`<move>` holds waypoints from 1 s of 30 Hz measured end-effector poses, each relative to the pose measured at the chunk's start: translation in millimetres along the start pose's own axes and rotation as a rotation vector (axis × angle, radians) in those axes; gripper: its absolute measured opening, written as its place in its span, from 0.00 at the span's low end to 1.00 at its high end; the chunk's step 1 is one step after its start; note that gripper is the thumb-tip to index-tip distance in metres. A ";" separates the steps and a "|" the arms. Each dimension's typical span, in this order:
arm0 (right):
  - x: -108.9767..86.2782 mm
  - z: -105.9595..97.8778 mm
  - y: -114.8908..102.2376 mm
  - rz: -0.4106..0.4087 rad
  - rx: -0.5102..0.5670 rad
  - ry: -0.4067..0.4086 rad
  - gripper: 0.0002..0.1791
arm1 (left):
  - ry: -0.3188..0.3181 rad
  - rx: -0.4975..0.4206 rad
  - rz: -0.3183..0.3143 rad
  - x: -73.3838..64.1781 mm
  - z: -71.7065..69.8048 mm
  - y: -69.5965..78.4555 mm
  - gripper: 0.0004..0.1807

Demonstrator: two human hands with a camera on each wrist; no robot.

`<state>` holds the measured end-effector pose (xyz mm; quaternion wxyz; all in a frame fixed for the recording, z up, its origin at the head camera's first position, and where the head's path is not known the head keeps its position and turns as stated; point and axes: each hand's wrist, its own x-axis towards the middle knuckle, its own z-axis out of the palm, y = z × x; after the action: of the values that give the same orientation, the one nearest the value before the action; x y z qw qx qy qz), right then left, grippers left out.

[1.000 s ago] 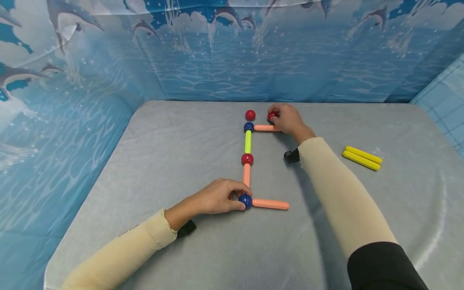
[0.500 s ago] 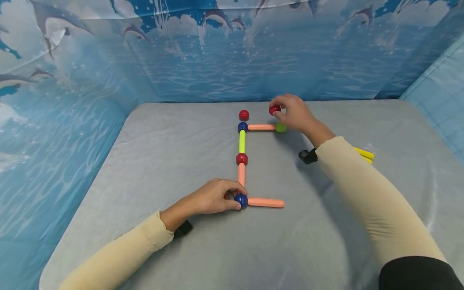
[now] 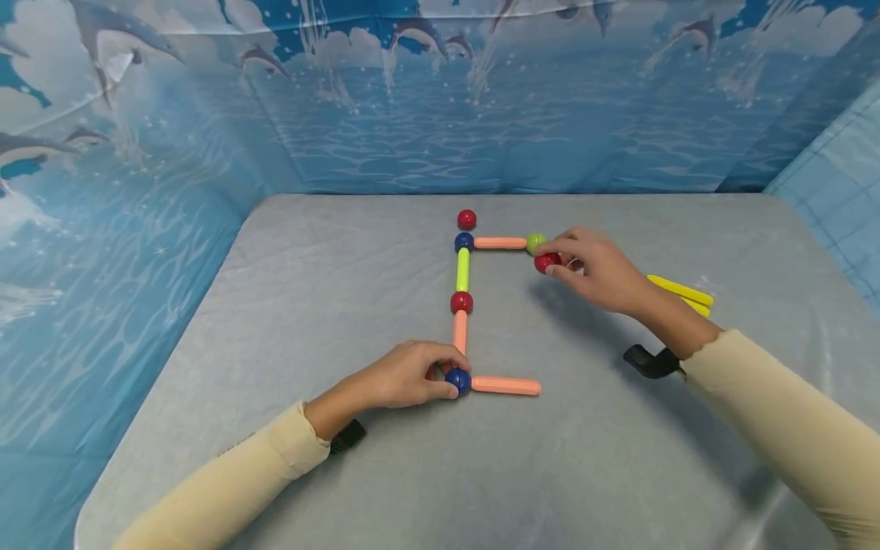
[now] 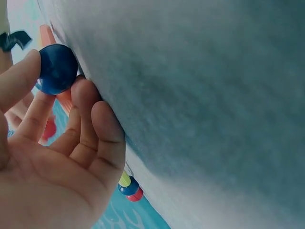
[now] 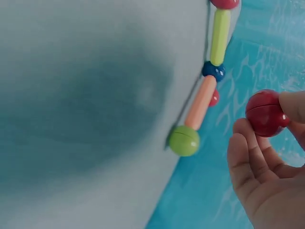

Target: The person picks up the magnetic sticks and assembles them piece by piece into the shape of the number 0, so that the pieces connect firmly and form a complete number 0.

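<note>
Between thumb and fingers my left hand [image 3: 411,374] pinches a blue ball [image 4: 58,69], the lower corner of a stick-and-ball figure lying on the table. From that ball one orange stick [image 3: 507,386] points right. Another orange stick [image 3: 460,331] runs up to a red ball [image 3: 461,302]. Beyond it come a lime stick [image 3: 463,270], a second blue ball [image 3: 464,242], a third orange stick [image 3: 500,243] and a green ball [image 3: 536,243]. My right hand [image 3: 601,271] pinches a separate red ball [image 5: 266,113], held above the table near the green ball.
A loose red ball [image 3: 467,219] sits just behind the far blue ball. Yellow sticks [image 3: 681,292] lie side by side at the right, partly behind the right hand. A blue dolphin-print cloth [image 3: 440,114] rises behind the grey table [image 3: 330,275].
My right hand first lifted the red ball away from the far side, uncovering the green ball, then came nearer and right with it. The left hand stays on the blue ball.
</note>
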<state>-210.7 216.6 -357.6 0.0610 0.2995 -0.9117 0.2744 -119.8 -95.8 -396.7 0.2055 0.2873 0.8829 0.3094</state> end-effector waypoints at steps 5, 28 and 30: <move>-34.3 1.5 -1.2 0.033 0.062 -0.028 0.19 | 0.018 0.014 0.016 -2.9 0.8 1.5 0.13; -99.0 21.6 -32.6 0.036 0.151 -0.284 0.22 | 0.034 0.035 0.018 -5.8 -0.2 3.7 0.14; -101.0 22.7 -32.6 0.060 0.145 -0.304 0.22 | 0.035 0.031 0.024 -6.0 -0.3 4.0 0.14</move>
<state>-108.4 234.4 -389.4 -0.1078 0.3137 -0.8969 0.2925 -114.0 -97.2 -392.7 0.1817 0.2956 0.8875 0.3032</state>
